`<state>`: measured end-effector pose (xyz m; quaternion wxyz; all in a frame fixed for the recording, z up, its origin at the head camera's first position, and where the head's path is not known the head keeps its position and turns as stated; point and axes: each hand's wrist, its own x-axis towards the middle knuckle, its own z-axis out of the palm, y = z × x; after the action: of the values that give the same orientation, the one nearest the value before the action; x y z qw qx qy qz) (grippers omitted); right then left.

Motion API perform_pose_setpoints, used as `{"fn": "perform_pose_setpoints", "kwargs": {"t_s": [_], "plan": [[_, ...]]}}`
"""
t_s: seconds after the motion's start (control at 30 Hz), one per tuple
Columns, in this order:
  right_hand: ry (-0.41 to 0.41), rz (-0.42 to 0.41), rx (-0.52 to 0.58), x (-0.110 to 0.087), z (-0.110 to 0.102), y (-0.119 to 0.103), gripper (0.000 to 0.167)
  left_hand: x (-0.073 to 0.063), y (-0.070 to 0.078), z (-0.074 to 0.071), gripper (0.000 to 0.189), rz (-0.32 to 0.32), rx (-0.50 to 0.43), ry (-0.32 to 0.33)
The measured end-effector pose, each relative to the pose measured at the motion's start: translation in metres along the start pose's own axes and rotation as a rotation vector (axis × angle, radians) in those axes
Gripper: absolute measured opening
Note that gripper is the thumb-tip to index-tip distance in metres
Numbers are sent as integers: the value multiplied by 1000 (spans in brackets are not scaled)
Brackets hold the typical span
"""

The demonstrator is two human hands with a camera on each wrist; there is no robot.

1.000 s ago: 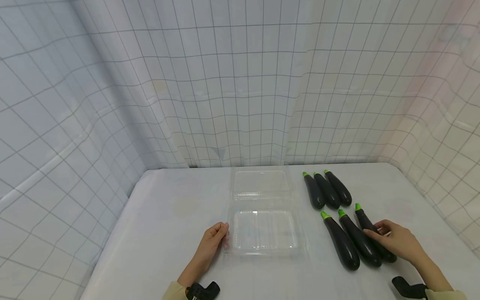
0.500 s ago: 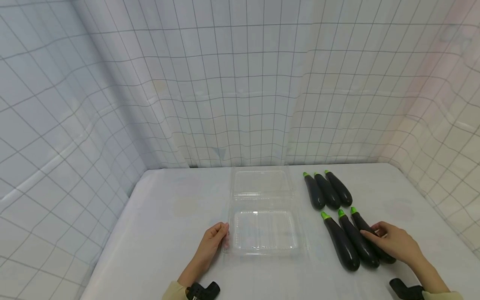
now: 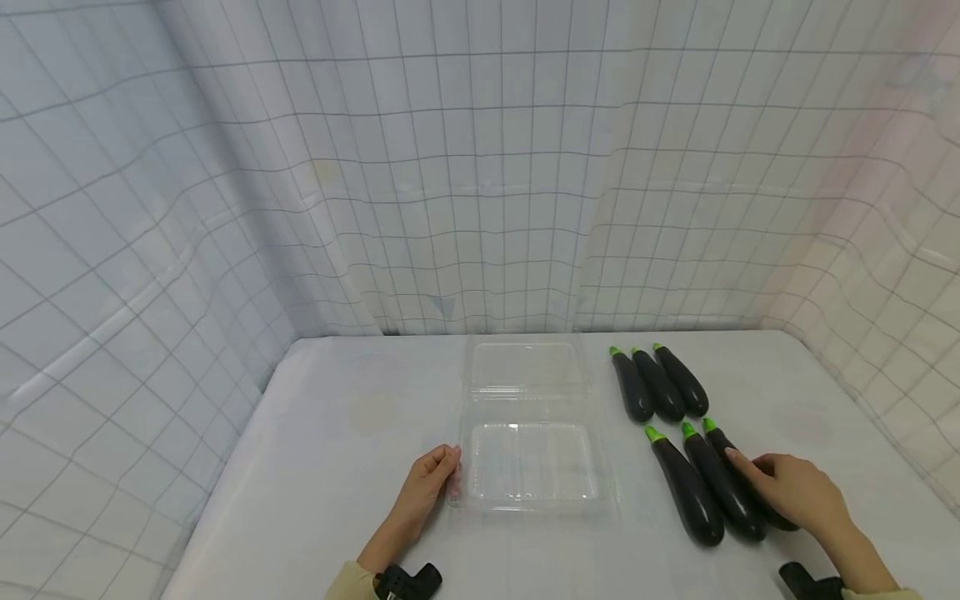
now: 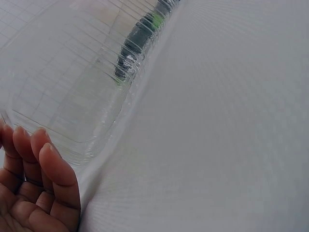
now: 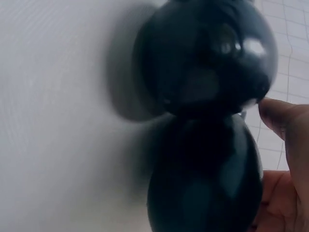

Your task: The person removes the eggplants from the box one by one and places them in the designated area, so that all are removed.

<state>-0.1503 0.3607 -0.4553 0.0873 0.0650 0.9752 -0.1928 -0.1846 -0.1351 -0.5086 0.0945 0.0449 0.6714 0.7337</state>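
Note:
An opened clear plastic clamshell box point(image 3: 534, 462) lies on the white table, its lid point(image 3: 528, 367) folded toward the back. My left hand point(image 3: 426, 482) grips the left edge of its base; in the left wrist view the fingers point(image 4: 58, 166) curl up beside the clear plastic. To the right, my right hand point(image 3: 806, 496) lies over the rightmost eggplant point(image 3: 750, 483) of the front row, thumb on its left side and fingers toward its right. That eggplant lies against the middle eggplant point(image 3: 720, 483); another eggplant point(image 3: 688, 492) is left of them. Part of the held eggplant is hidden under the hand.
Behind the front row, three more eggplants point(image 3: 660, 383) lie side by side near the table's back. White grid-patterned curtains point(image 3: 480, 167) hang behind the table point(image 3: 337, 433) and along both sides.
The rightmost front eggplant has shifted left and slightly nearer, against the middle one, with my right hand on it. My left hand has stayed at the box's edge. The head view has shifted slightly.

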Motion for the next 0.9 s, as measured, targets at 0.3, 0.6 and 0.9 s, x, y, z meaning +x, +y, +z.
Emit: {"fn": "perform_pose_setpoints", "kwargs": {"t_s": [0.3, 0.6, 0.9], "plan": [[-3, 29, -13, -4, 0, -1, 80, 1, -1, 0, 43, -7, 16, -1], [16, 2, -28, 3, -1, 2, 86, 1, -2, -2, 39, 33, 46, -7], [106, -58, -52, 6, 3, 2, 85, 2, 1, -1, 49, -12, 53, 25]]}}
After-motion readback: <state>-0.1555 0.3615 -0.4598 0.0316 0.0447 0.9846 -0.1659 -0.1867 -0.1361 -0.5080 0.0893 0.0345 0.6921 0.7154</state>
